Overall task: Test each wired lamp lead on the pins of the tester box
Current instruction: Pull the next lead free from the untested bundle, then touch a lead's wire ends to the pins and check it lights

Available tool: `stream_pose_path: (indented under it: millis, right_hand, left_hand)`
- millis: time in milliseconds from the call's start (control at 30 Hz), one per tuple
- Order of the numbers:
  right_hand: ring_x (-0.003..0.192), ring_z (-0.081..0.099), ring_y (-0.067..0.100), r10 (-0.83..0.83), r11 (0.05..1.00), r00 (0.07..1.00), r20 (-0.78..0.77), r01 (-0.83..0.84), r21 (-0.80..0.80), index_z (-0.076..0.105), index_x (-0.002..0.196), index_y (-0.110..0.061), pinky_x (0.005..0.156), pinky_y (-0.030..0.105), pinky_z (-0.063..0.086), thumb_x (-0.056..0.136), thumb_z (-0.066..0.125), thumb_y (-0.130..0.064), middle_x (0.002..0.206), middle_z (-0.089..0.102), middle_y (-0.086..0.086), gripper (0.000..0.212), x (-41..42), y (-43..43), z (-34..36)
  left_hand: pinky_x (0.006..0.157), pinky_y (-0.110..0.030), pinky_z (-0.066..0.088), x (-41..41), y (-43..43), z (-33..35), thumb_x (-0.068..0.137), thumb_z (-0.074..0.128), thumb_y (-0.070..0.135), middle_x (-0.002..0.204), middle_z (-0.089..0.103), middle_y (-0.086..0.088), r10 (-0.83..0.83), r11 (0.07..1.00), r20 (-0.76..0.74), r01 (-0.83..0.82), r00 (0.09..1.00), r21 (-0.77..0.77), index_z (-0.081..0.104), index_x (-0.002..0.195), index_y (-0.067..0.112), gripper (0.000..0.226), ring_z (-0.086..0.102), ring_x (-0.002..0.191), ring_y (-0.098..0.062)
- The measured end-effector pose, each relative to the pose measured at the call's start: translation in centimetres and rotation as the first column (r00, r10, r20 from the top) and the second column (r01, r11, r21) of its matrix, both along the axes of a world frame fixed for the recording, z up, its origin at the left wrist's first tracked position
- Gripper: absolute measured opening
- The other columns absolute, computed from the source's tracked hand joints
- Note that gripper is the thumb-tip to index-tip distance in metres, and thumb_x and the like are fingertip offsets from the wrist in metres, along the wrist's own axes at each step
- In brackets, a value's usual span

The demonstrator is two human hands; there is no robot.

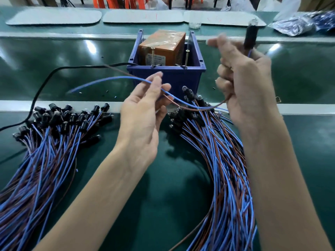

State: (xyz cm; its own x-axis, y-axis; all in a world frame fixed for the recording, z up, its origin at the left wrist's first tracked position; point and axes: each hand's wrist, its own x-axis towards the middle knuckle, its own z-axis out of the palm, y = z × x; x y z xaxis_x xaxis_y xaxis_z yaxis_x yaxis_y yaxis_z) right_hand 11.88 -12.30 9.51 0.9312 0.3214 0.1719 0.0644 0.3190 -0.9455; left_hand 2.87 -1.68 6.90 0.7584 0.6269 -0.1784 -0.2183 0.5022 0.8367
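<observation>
The tester box is a blue bin holding an orange transformer block, with two upright screw pins at its front edge. My right hand grips one lamp lead, its black lamp holder sticking up above my fingers. The lead's blue wire and brown wire trail left across the box front. My left hand pinches those wires between thumb and fingers, just in front of the box. Neither wire end touches a pin.
A pile of lamp leads lies at the left, another pile at the right under my right wrist. A black power cable runs left from the box. Grey mats and bagged parts lie at the far edge.
</observation>
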Motion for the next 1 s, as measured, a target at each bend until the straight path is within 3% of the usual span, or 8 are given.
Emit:
stream_pose_path:
  millis: [67,200,367,533,633,800,900,1000]
  right_hand:
    - [0.051,0.016,0.009,0.032,0.993,0.999,0.009,-0.031,-0.114,0.073,0.079,-0.012,0.036,0.015,0.018,0.092,0.063,-0.017,0.064,0.034,0.003,0.017,0.2,-0.2,-0.2]
    - [0.051,0.048,0.001,0.139,0.918,0.990,0.027,-0.119,-0.378,0.077,0.074,-0.018,0.045,0.010,0.035,0.086,0.069,-0.031,0.075,0.070,-0.004,0.019,0.4,-0.3,-0.5]
    - [0.044,0.057,0.001,0.307,0.871,0.951,0.045,-0.261,-0.416,0.075,0.077,-0.010,0.044,0.009,0.041,0.079,0.076,-0.017,0.055,0.067,-0.003,0.007,-0.6,0.2,-0.9]
    - [0.054,0.062,0.009,0.259,0.859,0.961,0.101,-0.182,-0.479,0.075,0.070,-0.011,0.051,0.019,0.048,0.074,0.081,-0.018,0.060,0.069,0.002,0.010,-0.6,0.8,-1.2]
    - [0.054,0.062,0.017,0.235,0.871,0.968,0.089,-0.169,-0.462,0.073,0.069,-0.007,0.049,0.024,0.051,0.080,0.075,-0.013,0.062,0.069,0.012,0.013,-0.9,1.0,-1.1]
    - [0.060,0.068,0.010,0.139,0.900,0.989,0.056,-0.103,-0.423,0.065,0.068,-0.012,0.058,0.023,0.056,0.089,0.065,-0.009,0.071,0.072,0.004,0.022,-0.5,0.9,-1.0]
    - [0.053,0.066,0.007,0.107,0.926,0.994,0.038,-0.086,-0.368,0.061,0.079,-0.013,0.048,0.012,0.044,0.092,0.058,-0.002,0.075,0.071,0.002,0.017,-0.4,1.1,-0.9]
    - [0.048,0.063,0.008,0.023,0.953,0.998,0.053,-0.006,-0.304,0.061,0.096,-0.016,0.048,0.014,0.044,0.090,0.049,0.005,0.073,0.071,-0.002,0.025,-0.2,1.2,-0.7]
  left_hand:
    - [0.050,-0.010,0.043,-0.1,-0.1,-0.1,0.094,0.057,0.015,0.066,0.067,0.009,-0.068,0.991,-0.004,0.068,0.998,0.114,0.068,0.092,0.020,0.012,0.056,0.052,0.001]
    - [0.060,-0.014,0.041,-0.4,-0.1,-0.3,0.088,0.063,0.017,0.067,0.068,0.009,-0.204,0.917,-0.093,0.224,0.975,0.329,0.071,0.086,0.022,0.010,0.055,0.054,-0.001]
    - [0.054,-0.013,0.038,-0.6,0.2,-0.5,0.085,0.067,0.014,0.063,0.062,0.009,-0.277,0.851,-0.165,0.321,0.947,0.415,0.073,0.082,0.021,0.009,0.052,0.050,0.000]
    - [0.056,-0.011,0.045,-0.7,0.7,-0.7,0.082,0.071,0.006,0.058,0.063,0.006,-0.298,0.768,-0.187,0.351,0.936,0.536,0.073,0.077,0.018,0.013,0.054,0.050,-0.003]
    - [0.053,-0.008,0.041,-0.7,0.4,-0.9,0.084,0.070,0.008,0.053,0.061,0.011,-0.285,0.766,-0.171,0.331,0.943,0.550,0.071,0.079,0.015,0.009,0.052,0.050,0.000]
    - [0.057,-0.010,0.045,-0.4,0.1,-1.1,0.088,0.064,0.006,0.064,0.067,0.011,-0.172,0.850,-0.089,0.194,0.981,0.489,0.069,0.089,0.014,0.009,0.057,0.056,0.000]
    - [0.058,-0.012,0.047,-0.1,0.4,-1.0,0.091,0.061,0.004,0.073,0.063,0.008,-0.052,0.877,-0.065,0.076,0.997,0.474,0.064,0.109,0.013,0.020,0.058,0.053,0.000]
    - [0.054,-0.009,0.045,0.0,1.2,-0.8,0.095,0.054,0.000,0.089,0.065,0.004,0.040,0.872,-0.056,-0.008,0.998,0.489,0.053,0.131,0.007,0.037,0.060,0.055,0.001]
